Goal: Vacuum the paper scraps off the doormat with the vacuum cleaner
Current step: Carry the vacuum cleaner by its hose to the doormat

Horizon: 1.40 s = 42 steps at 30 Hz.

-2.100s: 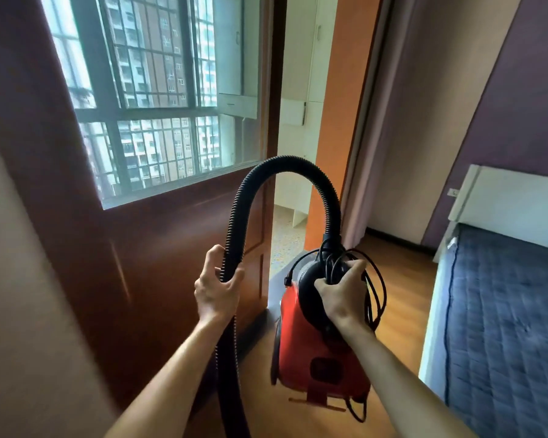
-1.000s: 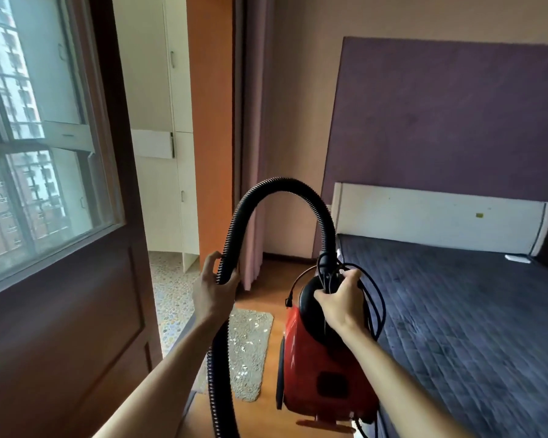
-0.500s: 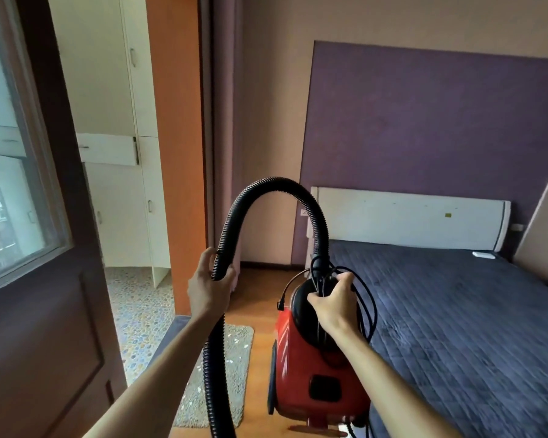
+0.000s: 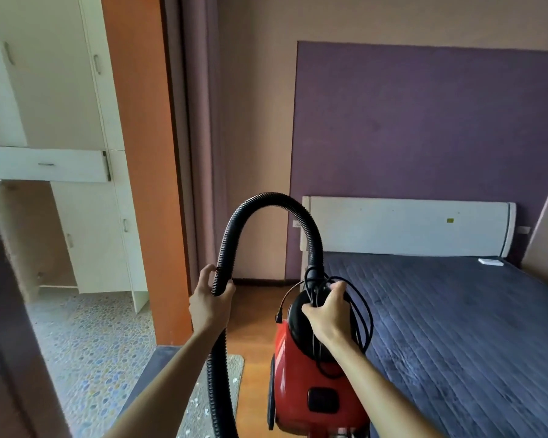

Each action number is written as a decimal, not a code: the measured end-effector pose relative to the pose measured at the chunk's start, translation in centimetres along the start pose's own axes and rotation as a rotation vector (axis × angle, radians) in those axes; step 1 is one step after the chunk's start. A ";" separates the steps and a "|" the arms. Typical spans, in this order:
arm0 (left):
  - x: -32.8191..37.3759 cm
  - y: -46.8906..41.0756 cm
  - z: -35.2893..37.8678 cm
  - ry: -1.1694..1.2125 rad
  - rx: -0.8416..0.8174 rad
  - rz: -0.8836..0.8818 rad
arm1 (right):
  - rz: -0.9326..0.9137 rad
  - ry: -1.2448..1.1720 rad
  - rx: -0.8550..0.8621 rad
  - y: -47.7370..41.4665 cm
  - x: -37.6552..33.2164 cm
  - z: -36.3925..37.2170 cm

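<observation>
Quilted blue bed (image 4: 456, 327) at right, soft stitched fabric, just beside the load; could catch a swinging cord loop. Red vacuum cleaner (image 4: 314, 374), hard glossy plastic under a black domed top, apparently carried off the floor by the right grip (image 4: 326, 314), fingers curled over the top handle along with bunched cord; probably heavy for one hand, so could slip, or bang the wooden floor if lowered fast. Black hose (image 4: 268, 197), ribbed flexible tube arching high from the body, clasped by the left grip (image 4: 209, 305), fingers wrapped round it; could twist and tug the body sideways. Grey doormat (image 4: 236, 371), flat with a nubby pile, on the floor below the hands by the doorway threshold, partly hidden behind hose and forearm; might end up under the cleaner, pinning scraps. Thin black cord (image 4: 370, 324), loose hanging loops; could tangle or trip. Pale paper scraps (image 4: 194, 406), tiny light flecks on the mat; easily scattered by exhaust air.
</observation>
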<state>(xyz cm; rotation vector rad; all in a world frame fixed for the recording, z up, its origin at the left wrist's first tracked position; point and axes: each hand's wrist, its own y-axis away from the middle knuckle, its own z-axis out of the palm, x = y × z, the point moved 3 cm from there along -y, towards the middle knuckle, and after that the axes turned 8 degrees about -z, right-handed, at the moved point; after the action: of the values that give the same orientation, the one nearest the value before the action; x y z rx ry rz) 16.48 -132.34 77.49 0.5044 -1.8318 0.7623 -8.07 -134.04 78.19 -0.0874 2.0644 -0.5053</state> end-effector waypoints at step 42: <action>-5.5 -40.1 32.5 0.012 -0.078 -0.131 | 0.049 0.045 0.040 -44.1 11.3 21.8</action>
<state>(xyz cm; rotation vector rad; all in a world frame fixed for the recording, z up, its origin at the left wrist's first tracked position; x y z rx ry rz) 23.23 -183.74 74.80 0.5619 -1.7908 0.6015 -1.88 -184.07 76.48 -0.0023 2.0938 -0.5219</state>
